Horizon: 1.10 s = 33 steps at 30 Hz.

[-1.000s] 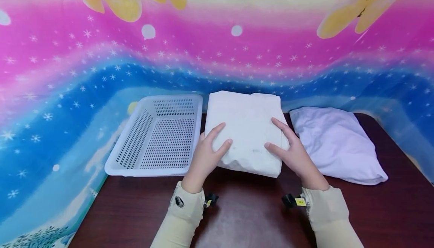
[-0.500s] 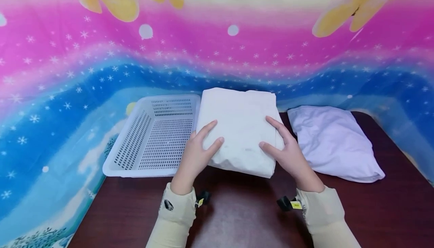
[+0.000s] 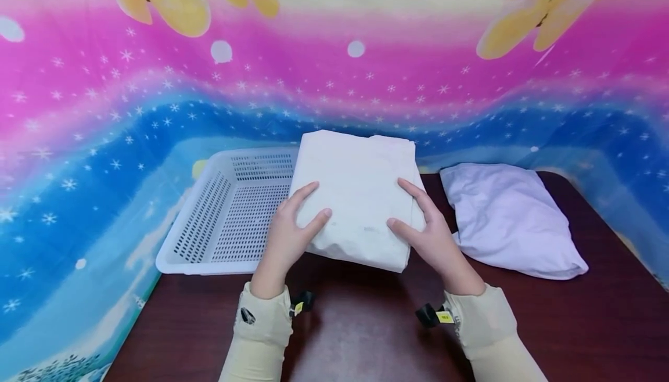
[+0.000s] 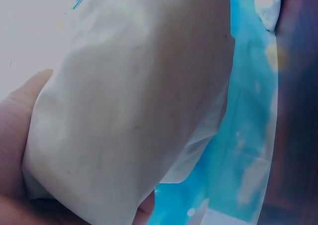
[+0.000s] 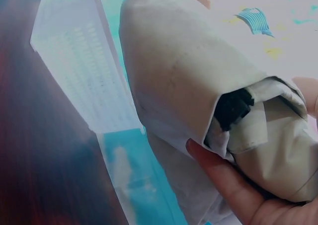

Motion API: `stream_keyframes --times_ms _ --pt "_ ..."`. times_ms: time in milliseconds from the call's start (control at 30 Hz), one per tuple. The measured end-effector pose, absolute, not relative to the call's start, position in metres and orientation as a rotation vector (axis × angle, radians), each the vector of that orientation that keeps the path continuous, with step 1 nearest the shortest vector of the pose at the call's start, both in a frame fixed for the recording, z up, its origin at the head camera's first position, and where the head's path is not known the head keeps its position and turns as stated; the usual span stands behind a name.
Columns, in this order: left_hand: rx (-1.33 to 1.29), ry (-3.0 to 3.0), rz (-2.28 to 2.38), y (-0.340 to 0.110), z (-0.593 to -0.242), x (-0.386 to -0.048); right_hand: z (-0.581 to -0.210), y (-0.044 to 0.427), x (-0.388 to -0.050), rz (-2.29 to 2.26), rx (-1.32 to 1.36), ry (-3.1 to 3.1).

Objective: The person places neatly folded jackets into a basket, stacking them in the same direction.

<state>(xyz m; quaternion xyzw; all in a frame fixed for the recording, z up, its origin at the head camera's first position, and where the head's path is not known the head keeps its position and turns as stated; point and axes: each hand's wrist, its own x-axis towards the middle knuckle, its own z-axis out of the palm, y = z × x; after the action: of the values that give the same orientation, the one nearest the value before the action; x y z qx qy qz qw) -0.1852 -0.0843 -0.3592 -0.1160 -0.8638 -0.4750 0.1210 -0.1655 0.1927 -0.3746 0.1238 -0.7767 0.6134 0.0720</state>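
A folded white cloth bundle [image 3: 358, 196] is held up between both hands, tilted, above the table. My left hand [image 3: 290, 237] grips its left side, thumb on the upper face and some fingers hidden underneath. The opposite side is gripped by my right hand [image 3: 434, 237] in the same way. In the right wrist view, a black piece [image 5: 232, 110] shows inside the open folds at the bundle's end; its kind is unclear. The bundle's left edge overlaps the view of a white perforated plastic basket [image 3: 175, 254], whose visible inside holds nothing.
A second folded, pale lilac-white cloth [image 3: 514, 219] lies on the right of the dark brown table [image 3: 355, 341]. A printed backdrop [image 3: 334, 80] with snowflakes hangs directly behind the table.
Both hands have carried the bundle left and slightly up, so it now covers the basket's right edge in the head view. The grip looks the same. The basket and lilac-white cloth stay put.
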Motion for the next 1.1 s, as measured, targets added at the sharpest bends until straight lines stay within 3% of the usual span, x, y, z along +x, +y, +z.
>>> stream_keyframes --times_ms 1100 --pt "0.059 -2.216 -1.564 -0.17 -0.354 -0.189 -0.368 0.103 -0.197 2.145 0.511 -2.238"
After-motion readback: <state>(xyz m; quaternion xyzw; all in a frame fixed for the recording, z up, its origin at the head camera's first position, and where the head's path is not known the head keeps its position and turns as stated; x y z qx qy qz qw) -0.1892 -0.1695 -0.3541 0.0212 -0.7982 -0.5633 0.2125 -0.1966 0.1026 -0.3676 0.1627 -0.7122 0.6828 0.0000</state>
